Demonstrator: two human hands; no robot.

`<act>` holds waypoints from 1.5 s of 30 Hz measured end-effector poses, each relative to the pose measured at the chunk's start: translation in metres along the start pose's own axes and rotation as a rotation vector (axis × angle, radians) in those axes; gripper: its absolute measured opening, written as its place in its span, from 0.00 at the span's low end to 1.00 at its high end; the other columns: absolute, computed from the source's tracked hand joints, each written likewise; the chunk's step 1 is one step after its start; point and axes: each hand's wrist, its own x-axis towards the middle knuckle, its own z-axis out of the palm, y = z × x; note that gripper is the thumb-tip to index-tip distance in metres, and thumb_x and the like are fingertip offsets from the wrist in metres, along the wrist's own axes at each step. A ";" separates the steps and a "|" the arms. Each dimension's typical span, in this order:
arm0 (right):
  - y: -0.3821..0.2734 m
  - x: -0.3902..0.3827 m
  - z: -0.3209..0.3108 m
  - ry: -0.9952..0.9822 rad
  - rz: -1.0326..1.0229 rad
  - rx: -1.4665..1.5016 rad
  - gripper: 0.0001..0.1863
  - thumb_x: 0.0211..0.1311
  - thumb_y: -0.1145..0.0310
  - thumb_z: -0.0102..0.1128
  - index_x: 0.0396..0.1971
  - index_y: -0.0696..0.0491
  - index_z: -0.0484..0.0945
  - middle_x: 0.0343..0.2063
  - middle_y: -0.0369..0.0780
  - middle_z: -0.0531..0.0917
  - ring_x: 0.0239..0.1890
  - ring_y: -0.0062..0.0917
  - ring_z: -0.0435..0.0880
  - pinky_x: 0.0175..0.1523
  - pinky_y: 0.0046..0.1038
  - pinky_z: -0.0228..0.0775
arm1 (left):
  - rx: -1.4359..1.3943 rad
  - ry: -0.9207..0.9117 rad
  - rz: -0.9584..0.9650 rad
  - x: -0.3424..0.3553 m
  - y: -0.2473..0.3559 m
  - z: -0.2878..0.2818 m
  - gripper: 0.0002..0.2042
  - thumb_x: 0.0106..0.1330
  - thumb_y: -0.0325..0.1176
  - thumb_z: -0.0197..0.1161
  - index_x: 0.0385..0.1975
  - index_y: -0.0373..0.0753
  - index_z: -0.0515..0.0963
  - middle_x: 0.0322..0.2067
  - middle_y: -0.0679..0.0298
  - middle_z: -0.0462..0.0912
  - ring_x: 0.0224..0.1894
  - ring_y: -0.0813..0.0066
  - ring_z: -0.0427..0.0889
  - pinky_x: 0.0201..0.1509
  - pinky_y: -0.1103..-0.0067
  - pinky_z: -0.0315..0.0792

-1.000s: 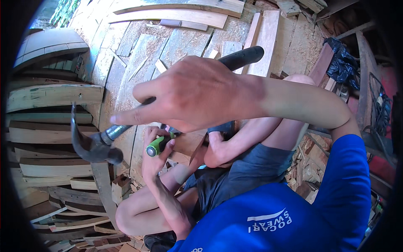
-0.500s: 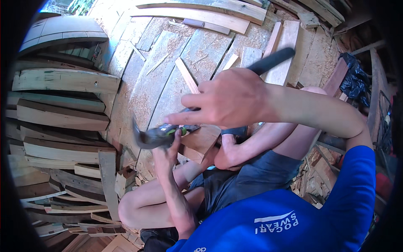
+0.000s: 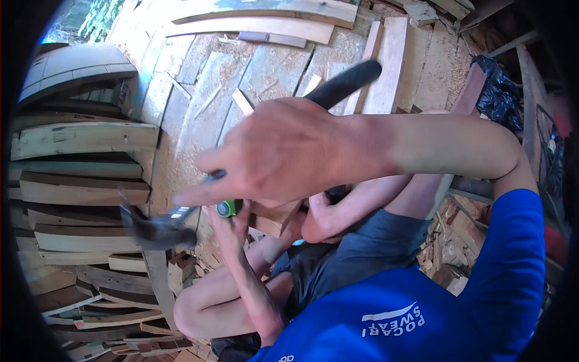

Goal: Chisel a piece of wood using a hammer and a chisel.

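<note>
My right hand [image 3: 274, 151] is wrapped round a claw hammer, its black handle end [image 3: 347, 83] sticking out behind the wrist. The metal hammer head [image 3: 158, 234], smeared by motion, hangs left of my left hand. My left hand [image 3: 228, 226] grips what looks like a chisel; only its round green handle end [image 3: 225, 209] shows. The chisel's blade is hidden behind my right hand. A pale brown wood block [image 3: 274, 218] lies by my folded legs, right beside my left hand and partly covered by my right.
Curved wooden ribs [image 3: 84, 190] stand in a row on the left. Long planks [image 3: 259, 27] lie at the far side of the plank floor [image 3: 205, 133], among shavings and offcuts. More boards [image 3: 386, 60] and a black plastic bag [image 3: 500, 96] are at the right.
The hammer has swung left, away from the chisel's end, and my right hand has moved left with it. My left hand stays on the chisel. The whole view has shifted slightly.
</note>
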 end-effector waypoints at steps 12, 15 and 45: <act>0.003 -0.012 0.003 0.124 0.092 0.079 0.30 0.53 0.71 0.60 0.58 0.36 0.77 0.24 0.32 0.74 0.15 0.22 0.75 0.15 0.26 0.68 | 0.089 -0.193 0.141 0.010 0.010 0.008 0.13 0.57 0.36 0.69 0.40 0.39 0.82 0.40 0.56 0.82 0.50 0.58 0.75 0.64 0.67 0.53; 0.008 -0.012 0.001 0.146 0.178 0.072 0.24 0.63 0.68 0.51 0.58 0.32 0.76 0.30 0.36 0.78 0.28 0.30 0.85 0.32 0.33 0.80 | 0.150 -0.248 0.014 0.013 0.010 0.004 0.12 0.59 0.33 0.68 0.40 0.36 0.82 0.39 0.56 0.83 0.48 0.62 0.78 0.62 0.68 0.60; 0.039 -0.143 0.125 -0.317 1.284 0.893 0.28 0.71 0.44 0.48 0.40 0.58 0.79 0.35 0.48 0.84 0.44 0.33 0.82 0.49 0.32 0.72 | -0.085 0.070 0.490 -0.035 0.061 0.010 0.23 0.47 0.22 0.70 0.48 0.42 0.81 0.53 0.53 0.76 0.54 0.52 0.76 0.57 0.63 0.73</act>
